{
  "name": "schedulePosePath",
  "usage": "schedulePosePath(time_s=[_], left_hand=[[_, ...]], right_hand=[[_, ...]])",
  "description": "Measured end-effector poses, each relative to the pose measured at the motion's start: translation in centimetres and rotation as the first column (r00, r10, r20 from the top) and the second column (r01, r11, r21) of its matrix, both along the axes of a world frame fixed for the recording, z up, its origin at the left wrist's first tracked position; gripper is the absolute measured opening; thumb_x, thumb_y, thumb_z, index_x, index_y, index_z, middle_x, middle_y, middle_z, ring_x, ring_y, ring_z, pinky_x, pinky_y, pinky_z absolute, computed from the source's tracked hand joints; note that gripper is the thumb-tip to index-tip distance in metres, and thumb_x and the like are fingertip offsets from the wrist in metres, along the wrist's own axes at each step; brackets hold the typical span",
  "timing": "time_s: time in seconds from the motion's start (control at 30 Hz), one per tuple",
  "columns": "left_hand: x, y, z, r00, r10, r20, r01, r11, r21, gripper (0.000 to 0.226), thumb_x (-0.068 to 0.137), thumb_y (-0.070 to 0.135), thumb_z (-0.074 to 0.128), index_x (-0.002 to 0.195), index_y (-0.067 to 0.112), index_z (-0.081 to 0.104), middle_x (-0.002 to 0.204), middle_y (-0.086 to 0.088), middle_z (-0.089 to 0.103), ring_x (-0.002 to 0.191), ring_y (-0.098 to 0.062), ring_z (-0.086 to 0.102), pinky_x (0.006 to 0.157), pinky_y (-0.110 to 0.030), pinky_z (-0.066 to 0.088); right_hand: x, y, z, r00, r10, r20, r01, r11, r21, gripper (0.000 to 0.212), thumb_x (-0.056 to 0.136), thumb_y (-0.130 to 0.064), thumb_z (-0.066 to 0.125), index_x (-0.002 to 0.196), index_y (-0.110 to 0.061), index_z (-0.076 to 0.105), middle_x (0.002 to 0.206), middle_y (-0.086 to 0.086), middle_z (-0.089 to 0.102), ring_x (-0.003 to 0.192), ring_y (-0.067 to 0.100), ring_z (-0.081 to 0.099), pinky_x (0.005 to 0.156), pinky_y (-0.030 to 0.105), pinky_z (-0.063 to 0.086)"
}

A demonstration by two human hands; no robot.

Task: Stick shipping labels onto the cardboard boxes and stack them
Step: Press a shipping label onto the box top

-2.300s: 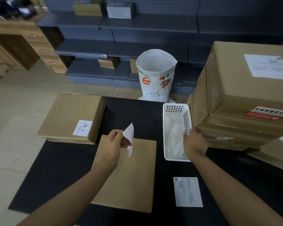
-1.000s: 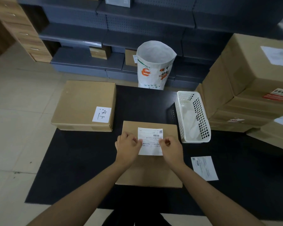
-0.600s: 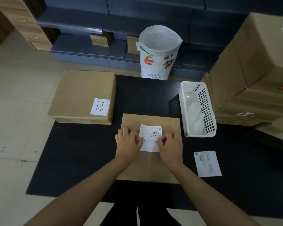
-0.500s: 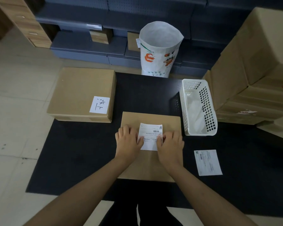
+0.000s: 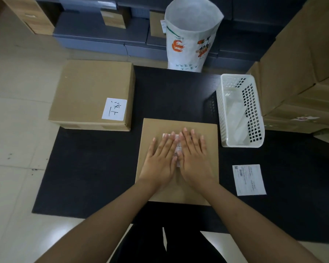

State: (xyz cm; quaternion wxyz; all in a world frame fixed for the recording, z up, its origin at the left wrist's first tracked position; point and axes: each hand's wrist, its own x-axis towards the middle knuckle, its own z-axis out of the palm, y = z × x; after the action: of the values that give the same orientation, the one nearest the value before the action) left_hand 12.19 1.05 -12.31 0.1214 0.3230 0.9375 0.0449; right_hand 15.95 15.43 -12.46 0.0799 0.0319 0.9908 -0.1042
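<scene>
Now, head view, the only one. Both hands lie flat on the cardboard box (image 5: 179, 160) at the middle of the black mat (image 5: 95, 168). The left hand (image 5: 160, 160) and right hand (image 5: 195, 158) sit side by side, fingers straight and slightly spread, palms down, holding nothing. They press on the shipping label (image 5: 178, 147), which is stuck on the box top; only a thin white strip of it shows between the two hands.

Difference from half a second ago: the fingers were curled at the label's left and right edges with most of its printed face showing; now the hands have closed in over it and flattened out, covering nearly all of it. The box has not shifted on the mat.

Count:
- Hands: two, both on the label.
- Labels: one under the hands; one loose label (image 5: 249, 179) lying flat on the mat, right of the box and apart from it.
- Boxes on the mat: the one being labelled, plus a second box (image 5: 87, 92) at the far left corner, bearing a white handwritten sticker (image 5: 114, 108).
- Stacked boxes (image 5: 300, 73) at the right edge: several, exact number cannot be told.
- White plastic basket (image 5: 239, 111): one, just right of the worked box, with pale sheets inside.
- White printed sack (image 5: 192, 33): one, upright and open beyond the mat's far edge.
</scene>
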Motion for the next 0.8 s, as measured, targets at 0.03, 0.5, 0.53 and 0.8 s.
schedulePosePath(time_s=[0.03, 0.5, 0.53, 0.8], left_hand=[[0.1, 0.1, 0.0, 1.0, 0.004, -0.003, -0.004, 1.0, 0.004, 0.057, 0.098, 0.036, -0.003, 0.149, 0.014, -0.016, 0.157, -0.002, -0.022, 0.144, -0.016, -0.022, 0.118, -0.043, -0.01], [-1.1, -0.8, -0.1, 0.996, -0.086, 0.0, 0.085, 0.994, 0.069, 0.06, 0.098, 0.046, 0.0, 0.148, 0.017, -0.015, 0.158, 0.001, -0.018, 0.143, -0.011, -0.023, 0.117, -0.033, -0.015], [-1.0, -0.7, -0.2, 0.998, -0.068, -0.017, 0.069, 0.996, 0.064, 0.06, 0.098, 0.045, 0.002, 0.149, 0.016, -0.012, 0.159, 0.0, -0.014, 0.144, -0.011, -0.02, 0.118, -0.034, -0.012], [0.2, -0.3, 0.2, 0.937, 0.348, -0.031, -0.343, 0.933, 0.105, 0.063, 0.1, 0.044, 0.011, 0.15, 0.007, -0.002, 0.16, -0.008, -0.005, 0.146, -0.019, -0.01, 0.118, -0.036, -0.01]], right_hand=[[0.0, -0.1, -0.1, 1.0, 0.002, -0.004, -0.002, 1.0, 0.011, 0.06, 0.098, -0.037, 0.01, 0.152, -0.014, -0.001, 0.161, 0.003, -0.005, 0.148, 0.018, -0.012, 0.121, 0.044, -0.002], [-0.3, 0.6, 0.3, 0.997, 0.066, 0.027, -0.067, 0.998, 0.013, 0.06, 0.098, -0.04, 0.008, 0.153, -0.016, 0.005, 0.162, -0.001, 0.0, 0.149, 0.017, -0.009, 0.121, 0.046, -0.003], [-0.1, 0.4, 0.3, 0.999, 0.044, 0.014, -0.045, 0.999, 0.024, 0.059, 0.099, -0.04, 0.009, 0.154, -0.017, 0.007, 0.162, -0.002, 0.002, 0.149, 0.017, -0.009, 0.12, 0.047, -0.005], [0.7, -0.2, 0.2, 0.946, -0.323, -0.034, 0.324, 0.946, 0.017, 0.06, 0.098, -0.041, 0.005, 0.153, -0.017, 0.004, 0.162, -0.003, 0.001, 0.148, 0.023, -0.01, 0.118, 0.049, -0.011]])
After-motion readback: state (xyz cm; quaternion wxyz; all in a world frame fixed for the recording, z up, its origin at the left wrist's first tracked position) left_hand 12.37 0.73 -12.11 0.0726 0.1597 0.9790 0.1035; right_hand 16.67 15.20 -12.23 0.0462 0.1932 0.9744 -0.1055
